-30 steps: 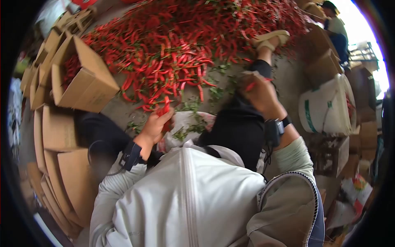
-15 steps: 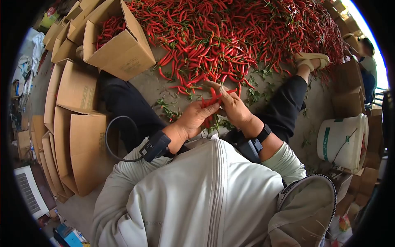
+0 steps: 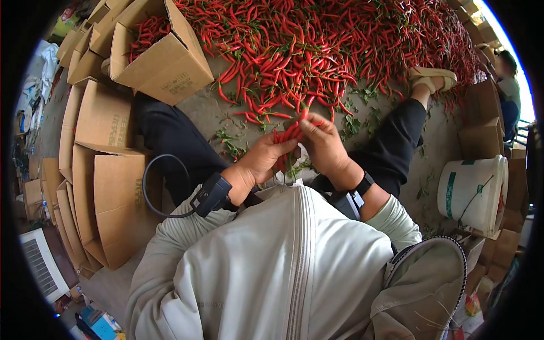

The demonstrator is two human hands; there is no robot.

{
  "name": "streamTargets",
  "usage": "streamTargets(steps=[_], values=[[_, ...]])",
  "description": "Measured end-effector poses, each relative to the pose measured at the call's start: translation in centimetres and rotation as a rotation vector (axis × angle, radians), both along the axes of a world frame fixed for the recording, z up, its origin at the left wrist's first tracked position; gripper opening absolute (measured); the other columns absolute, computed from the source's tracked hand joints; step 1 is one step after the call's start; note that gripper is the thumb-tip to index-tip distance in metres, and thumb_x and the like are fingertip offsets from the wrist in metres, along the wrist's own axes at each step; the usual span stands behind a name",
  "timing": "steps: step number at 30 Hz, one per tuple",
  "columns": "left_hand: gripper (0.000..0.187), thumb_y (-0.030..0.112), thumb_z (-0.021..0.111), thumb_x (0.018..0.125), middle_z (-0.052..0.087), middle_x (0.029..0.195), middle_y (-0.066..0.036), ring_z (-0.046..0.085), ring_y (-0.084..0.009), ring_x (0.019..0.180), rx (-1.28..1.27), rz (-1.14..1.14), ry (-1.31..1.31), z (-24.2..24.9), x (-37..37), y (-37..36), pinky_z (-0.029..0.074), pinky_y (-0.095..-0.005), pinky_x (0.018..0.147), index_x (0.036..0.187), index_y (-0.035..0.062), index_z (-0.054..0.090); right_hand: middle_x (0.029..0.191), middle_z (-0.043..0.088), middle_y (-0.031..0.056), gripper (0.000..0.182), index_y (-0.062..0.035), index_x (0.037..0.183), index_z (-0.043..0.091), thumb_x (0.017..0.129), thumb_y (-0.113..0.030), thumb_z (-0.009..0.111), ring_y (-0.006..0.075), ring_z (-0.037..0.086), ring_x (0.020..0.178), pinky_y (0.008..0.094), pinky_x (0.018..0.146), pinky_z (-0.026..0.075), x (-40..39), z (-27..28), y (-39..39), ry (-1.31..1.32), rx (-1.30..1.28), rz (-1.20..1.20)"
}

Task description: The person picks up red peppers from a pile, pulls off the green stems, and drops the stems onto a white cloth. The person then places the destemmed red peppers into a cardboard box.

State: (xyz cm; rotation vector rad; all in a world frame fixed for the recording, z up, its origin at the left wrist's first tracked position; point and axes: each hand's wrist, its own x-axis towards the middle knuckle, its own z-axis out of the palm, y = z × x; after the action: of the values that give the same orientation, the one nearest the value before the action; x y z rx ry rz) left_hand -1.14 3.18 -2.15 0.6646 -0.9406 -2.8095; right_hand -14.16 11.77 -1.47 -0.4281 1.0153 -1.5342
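My left hand grips a small bunch of red chili peppers low by my lap. My right hand meets it from the right, its fingers pinching the tips of the same bunch. Just beyond both hands a huge pile of red chilies covers the concrete floor. Loose green stems lie scattered on the floor between my legs and the pile.
An open cardboard box part filled with chilies stands at the upper left, with flattened boxes stacked along the left. A white bucket stands at the right beside more boxes. Another person sits at the far right.
A second ago my hands were apart, the right one raised. They have come together on the chili bunch, and in the last half second both shifted slightly up toward the pile.
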Motion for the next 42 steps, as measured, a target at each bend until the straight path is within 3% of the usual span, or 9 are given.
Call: streamTargets(steps=[5,11,13,17,20,29,35,39,42], values=[[0.026,0.018,0.057,0.084,0.056,0.078,-0.003,0.054,-0.0123,0.070,0.078,0.044,-0.053,-2.2,0.7,-0.6,0.044,-0.0254,0.064,0.106,0.0036,0.054,0.079,0.058,0.0011,0.018,-0.0025,0.098,0.055,0.090,-0.016,0.048,0.0088,0.053,0.072,0.0232,0.068,0.043,-1.9,1.7,-0.6,0.107,-0.175,-0.477],[0.018,0.018,0.057,0.084,0.058,0.081,-0.003,0.055,-0.0142,0.071,0.187,0.247,-0.028,-2.2,0.6,-0.6,0.045,-0.0273,0.064,0.099,0.0090,0.053,0.071,0.055,0.0002,0.017,0.0013,0.093,0.057,0.083,-0.012,0.057,0.0067,0.048,0.063,0.0221,0.057,0.041,-2.4,2.4,0.6,0.561,0.100,-0.234],[0.015,0.017,0.057,0.084,0.058,0.081,-0.004,0.055,-0.0147,0.072,0.180,0.316,-0.007,-2.2,0.5,-0.6,0.045,-0.0278,0.065,0.096,0.0096,0.053,0.069,0.057,0.0079,0.017,-0.0002,0.088,0.059,0.078,-0.013,0.061,0.0130,0.053,0.064,0.0248,0.061,0.043,-2.8,1.4,0.9,1.034,0.434,0.072],[0.011,0.014,0.056,0.085,0.058,0.083,-0.003,0.054,-0.0115,0.074,-0.342,0.323,-0.002,-1.9,0.1,-0.3,0.045,-0.0261,0.068,0.093,0.0079,0.052,0.077,0.059,0.0173,0.016,-0.0024,0.083,0.063,0.071,-0.013,0.062,0.0272,0.059,0.068,0.0321,0.061,0.047,-2.0,0.3,1.1,1.367,-0.059,0.396],[0.013,0.016,0.054,0.087,0.055,0.079,0.000,0.051,-0.0062,0.073,-0.911,0.093,-0.168,-2.8,0.5,-0.7,0.042,-0.0211,0.070,0.093,0.0052,0.050,0.077,0.059,0.0142,0.014,-0.0013,0.082,0.063,0.069,-0.004,0.062,0.0224,0.061,0.067,0.0306,0.059,0.048,-0.9,2.0,0.5,1.129,0.046,0.363],[0.023,0.011,0.051,0.088,0.058,0.091,-0.004,0.056,-0.0104,0.084,-0.436,-0.101,-0.036,-1.6,1.2,-1.9,0.046,-0.0254,0.072,0.109,0.0035,0.045,0.091,0.058,0.0070,0.031,0.0022,0.106,0.050,0.076,0.006,0.053,0.0137,0.057,0.079,0.0257,0.071,0.049,-0.1,0.5,-0.2,0.296,0.154,-0.023],[0.028,0.032,0.055,0.085,0.056,0.073,-0.002,0.054,-0.0106,0.062,-0.958,0.397,-0.146,9.7,3.5,-15.3,0.045,-0.0241,0.058,0.091,0.0046,0.052,0.090,0.059,0.0064,0.026,0.0008,0.105,0.052,0.079,-0.001,0.053,0.0130,0.057,0.075,0.0244,0.067,0.047,-2.5,-0.8,0.8,0.266,0.181,0.007],[0.021,0.023,0.057,0.085,0.060,0.079,-0.005,0.057,-0.0134,0.063,-1.146,0.668,-0.258,15.9,4.8,-28.6,0.045,-0.0248,0.055,0.094,0.0047,0.055,0.087,0.059,0.0053,0.025,0.0009,0.104,0.053,0.079,-0.001,0.053,0.0118,0.056,0.074,0.0246,0.067,0.046,-2.9,-2.2,1.6,0.232,0.246,-0.072],[0.037,0.023,0.063,0.080,0.056,0.108,-0.009,0.050,-0.0149,0.104,-1.375,0.642,-0.670,14.2,7.5,-39.1,0.038,-0.0269,0.085,0.109,0.0037,0.053,0.090,0.058,0.0052,0.026,0.0007,0.106,0.052,0.080,-0.001,0.052,0.0113,0.055,0.076,0.0240,0.069,0.046,-3.1,-3.3,2.4,0.241,0.292,-0.101]])
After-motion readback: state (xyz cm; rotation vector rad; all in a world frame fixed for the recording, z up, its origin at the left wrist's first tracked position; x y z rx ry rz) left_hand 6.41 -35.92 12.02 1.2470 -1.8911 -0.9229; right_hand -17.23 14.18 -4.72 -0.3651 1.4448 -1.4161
